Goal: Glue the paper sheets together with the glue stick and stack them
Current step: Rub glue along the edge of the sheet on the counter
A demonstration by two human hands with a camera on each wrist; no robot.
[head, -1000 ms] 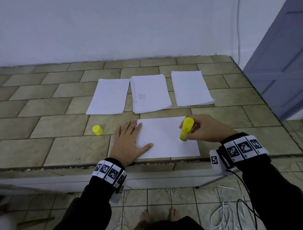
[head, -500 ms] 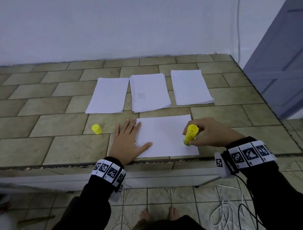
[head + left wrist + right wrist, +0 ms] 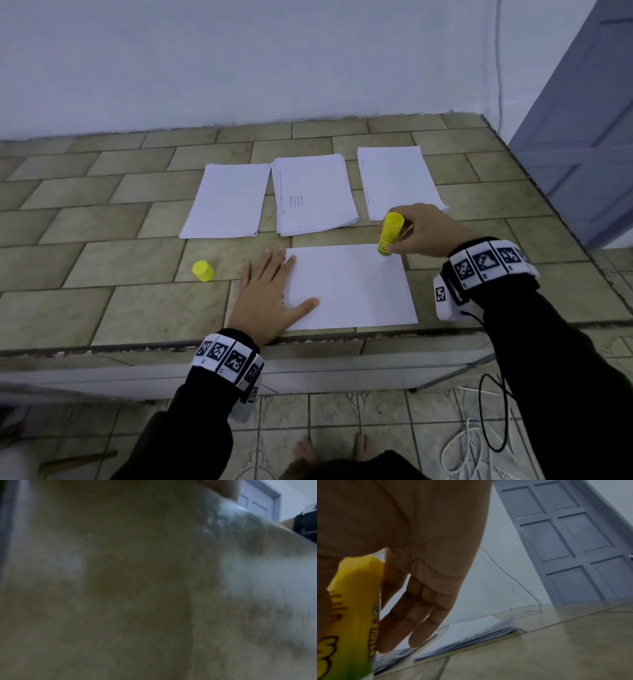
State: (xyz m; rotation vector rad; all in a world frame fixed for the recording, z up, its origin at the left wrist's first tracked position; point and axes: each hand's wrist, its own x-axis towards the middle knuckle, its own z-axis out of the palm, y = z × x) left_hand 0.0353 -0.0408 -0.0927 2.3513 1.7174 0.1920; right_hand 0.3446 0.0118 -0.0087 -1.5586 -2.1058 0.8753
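A white paper sheet (image 3: 349, 287) lies near the front edge of the tiled counter (image 3: 102, 260). My left hand (image 3: 270, 291) lies flat with spread fingers on the sheet's left edge. My right hand (image 3: 416, 233) grips the yellow glue stick (image 3: 389, 233), tip down on the sheet's far right corner. In the right wrist view the glue stick (image 3: 351, 615) fills the lower left beside my fingers (image 3: 412, 615). The yellow cap (image 3: 202, 271) stands on the counter left of my left hand. The left wrist view shows only blurred tile.
Three paper piles lie behind the sheet: left pile (image 3: 227, 200), middle stack (image 3: 313, 193), right stack (image 3: 397, 183). A white wall runs behind the counter and a grey-blue door (image 3: 589, 137) stands at the right. White cables (image 3: 472, 445) lie on the floor below.
My right hand has carried the glue stick from the sheet's lower right part up to its far right corner. The left hand has stayed flat on the sheet's left edge.
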